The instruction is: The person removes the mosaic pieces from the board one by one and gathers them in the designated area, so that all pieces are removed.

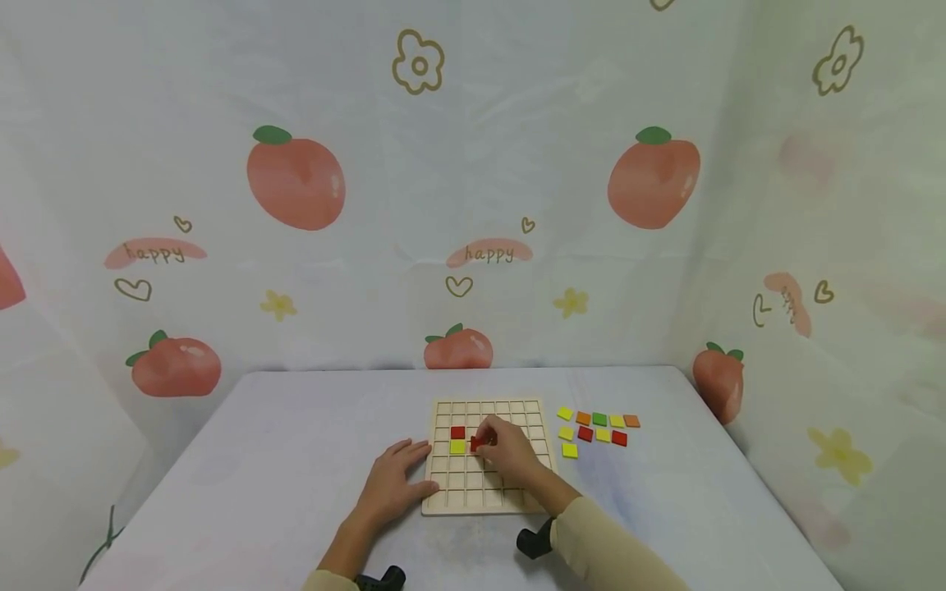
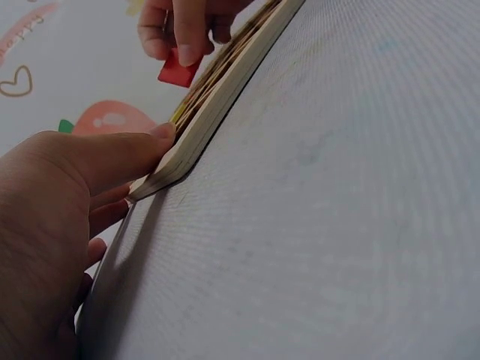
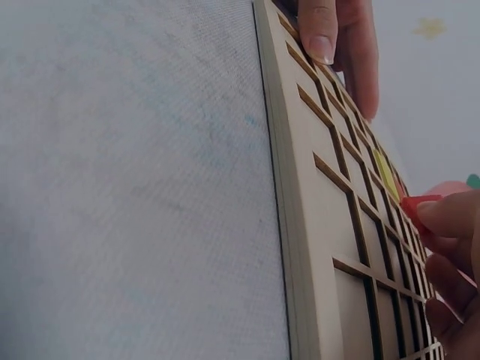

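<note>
A wooden grid board point(image 1: 480, 497) with square cells lies flat on the table. One red tile point(image 1: 458, 432) sits in a cell, with a yellow tile point(image 1: 457, 447) in the cell just nearer to me. My right hand point(image 1: 510, 451) pinches another red tile point(image 3: 418, 207) between thumb and fingers, tilted above the board, right of the yellow tile. At the board's left edge, my left hand point(image 1: 393, 483) rests with fingers extended; its thumb point(image 2: 142, 154) touches the board's rim and the other fingers lie along the side.
Right of the board, loose tiles lie in rough rows on the table point(image 1: 296, 460): several yellow tiles point(image 1: 570, 451), red tiles point(image 1: 619, 439), orange tiles point(image 1: 631, 421) and a green tile point(image 1: 599, 419). A printed cloth backdrop point(image 1: 473, 164) hangs behind the table and at its sides.
</note>
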A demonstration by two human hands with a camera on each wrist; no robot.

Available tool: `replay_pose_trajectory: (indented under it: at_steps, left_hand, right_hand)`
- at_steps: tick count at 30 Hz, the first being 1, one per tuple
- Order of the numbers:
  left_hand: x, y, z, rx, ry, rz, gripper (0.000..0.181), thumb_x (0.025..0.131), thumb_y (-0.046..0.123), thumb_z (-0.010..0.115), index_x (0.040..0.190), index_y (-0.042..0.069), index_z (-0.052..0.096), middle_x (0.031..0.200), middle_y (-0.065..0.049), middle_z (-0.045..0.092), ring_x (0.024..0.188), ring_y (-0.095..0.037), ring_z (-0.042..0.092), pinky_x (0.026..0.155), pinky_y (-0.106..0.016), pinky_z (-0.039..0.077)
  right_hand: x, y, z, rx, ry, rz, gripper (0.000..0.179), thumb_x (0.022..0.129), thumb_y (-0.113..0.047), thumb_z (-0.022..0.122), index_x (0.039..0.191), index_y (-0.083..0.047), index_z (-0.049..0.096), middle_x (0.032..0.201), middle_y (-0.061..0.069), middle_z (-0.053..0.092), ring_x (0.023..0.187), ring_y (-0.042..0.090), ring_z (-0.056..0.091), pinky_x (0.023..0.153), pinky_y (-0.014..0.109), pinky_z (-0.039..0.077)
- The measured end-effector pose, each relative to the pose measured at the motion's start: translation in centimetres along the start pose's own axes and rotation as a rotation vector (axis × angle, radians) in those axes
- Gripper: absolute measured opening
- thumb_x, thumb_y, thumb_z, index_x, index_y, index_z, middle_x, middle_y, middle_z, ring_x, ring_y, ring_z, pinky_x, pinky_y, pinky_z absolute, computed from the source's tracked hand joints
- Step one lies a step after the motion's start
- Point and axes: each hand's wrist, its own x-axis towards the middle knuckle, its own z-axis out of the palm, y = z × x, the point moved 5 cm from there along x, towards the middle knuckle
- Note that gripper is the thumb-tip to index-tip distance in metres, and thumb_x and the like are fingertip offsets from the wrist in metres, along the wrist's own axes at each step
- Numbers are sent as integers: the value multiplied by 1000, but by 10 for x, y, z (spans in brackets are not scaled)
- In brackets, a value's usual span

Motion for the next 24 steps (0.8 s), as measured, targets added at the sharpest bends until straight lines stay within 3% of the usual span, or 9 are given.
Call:
replay_pose_trajectory:
  at_steps: [15,24]
  left_hand:
    - [-2,3,-1,14,16,-1,65,78,41,76,132,10,61,135,-2,58,134,-33,40,105,-59,30]
    - [-2,3,-1,22,22,2,65,77,42,76,132,11,61,135,-2,58,134,-33,40,105,-60,31]
  right_hand:
    - [-8,14,-24,15,62,65,13,88,-8,70,97,-15,64,84,-4,57,80,17,53,69,27,48]
    - [-18,22,-51,9,150,45,12,87,-4,71,94,-12,65,83,-4,61,77,16,54,67,30,48]
